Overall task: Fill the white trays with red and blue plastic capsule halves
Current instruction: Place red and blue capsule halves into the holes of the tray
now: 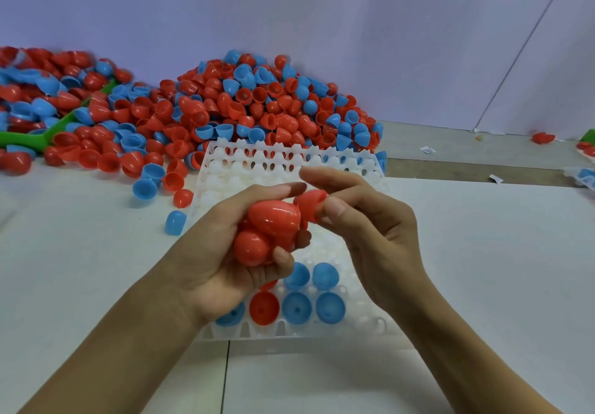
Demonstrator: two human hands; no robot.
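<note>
Two bare forearms entered from the lower edge. The left hand (222,252) and right hand (370,230) wore no gloves, rings, or watch. Fingernails were short and unpainted. No sleeves were visible.

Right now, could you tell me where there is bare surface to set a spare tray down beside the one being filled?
Bare surface lies right of the white tray, out past the right hand, and in front of the tray's near edge. To its left it is open up to a few stray halves. Behind it the pile of capsule halves crowds its far edge.
</note>
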